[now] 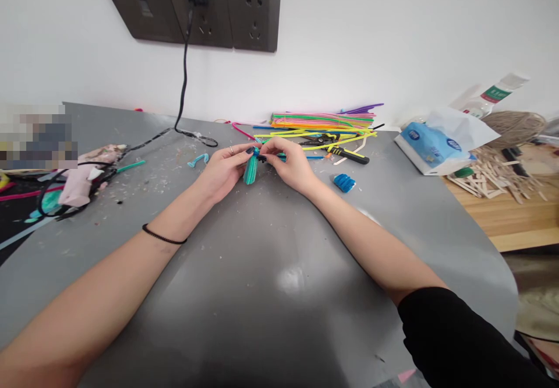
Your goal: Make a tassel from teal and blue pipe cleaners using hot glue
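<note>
Near the middle of the grey table (262,248), my left hand (226,169) and my right hand (289,163) meet around a small pipe-cleaner piece. Its green, looped part (250,171) hangs down between them. My left fingers are closed on the piece near its blue top. The fingertips of my right hand pinch at the same blue part, and a blue stem sticks out behind that hand. Exactly what the right fingertips grip is too small to tell. A blue fuzzy piece (345,183) lies right of my right hand.
Bundled coloured pipe cleaners (323,121) lie by the wall, with yellow-and-black-handled pliers (351,155) before them. A tissue pack (432,146), twine (515,127) and wooden sticks (484,172) are at right. A black cord (183,79) and scraps lie left.
</note>
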{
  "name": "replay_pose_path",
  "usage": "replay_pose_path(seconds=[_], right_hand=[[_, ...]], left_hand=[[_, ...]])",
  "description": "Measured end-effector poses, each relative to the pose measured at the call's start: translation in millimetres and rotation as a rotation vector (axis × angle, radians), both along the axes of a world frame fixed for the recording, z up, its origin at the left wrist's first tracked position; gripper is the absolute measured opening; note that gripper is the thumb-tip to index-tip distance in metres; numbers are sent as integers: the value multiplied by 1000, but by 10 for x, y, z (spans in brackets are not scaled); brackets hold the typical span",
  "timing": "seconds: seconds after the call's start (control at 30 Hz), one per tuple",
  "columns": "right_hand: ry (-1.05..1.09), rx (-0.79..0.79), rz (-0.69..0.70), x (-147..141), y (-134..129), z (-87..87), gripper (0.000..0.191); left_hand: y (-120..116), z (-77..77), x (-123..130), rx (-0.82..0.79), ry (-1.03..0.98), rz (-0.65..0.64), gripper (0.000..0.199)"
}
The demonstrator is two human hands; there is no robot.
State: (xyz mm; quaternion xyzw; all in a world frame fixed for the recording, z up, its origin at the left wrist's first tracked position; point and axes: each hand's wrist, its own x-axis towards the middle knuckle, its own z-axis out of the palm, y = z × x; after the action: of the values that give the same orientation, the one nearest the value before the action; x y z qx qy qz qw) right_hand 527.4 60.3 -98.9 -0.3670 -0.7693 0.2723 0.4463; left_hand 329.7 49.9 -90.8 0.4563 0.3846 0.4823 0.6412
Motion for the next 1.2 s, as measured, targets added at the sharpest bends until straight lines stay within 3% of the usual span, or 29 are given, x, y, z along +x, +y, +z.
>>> replay_pose_path(seconds=[0.23,0.53,0.7,0.97,1.2], right_hand=[[-4,2,-31,-12,13,-38,6],[21,11,-20,8,16,-34,7],[4,15,-30,15,13,-40,8],[-8,34,-29,16,-4,-20,8],[0,55,-37,9,-4,-32,6]], left_hand=[[7,-33,-10,34,-18,59,37],[66,-137,-38,-1,-91,14,49],[69,-145,-35,-22,-78,43,44],[54,-91,-47,7,-18,11,42],[-15,7,-16,93,79,19,55]])
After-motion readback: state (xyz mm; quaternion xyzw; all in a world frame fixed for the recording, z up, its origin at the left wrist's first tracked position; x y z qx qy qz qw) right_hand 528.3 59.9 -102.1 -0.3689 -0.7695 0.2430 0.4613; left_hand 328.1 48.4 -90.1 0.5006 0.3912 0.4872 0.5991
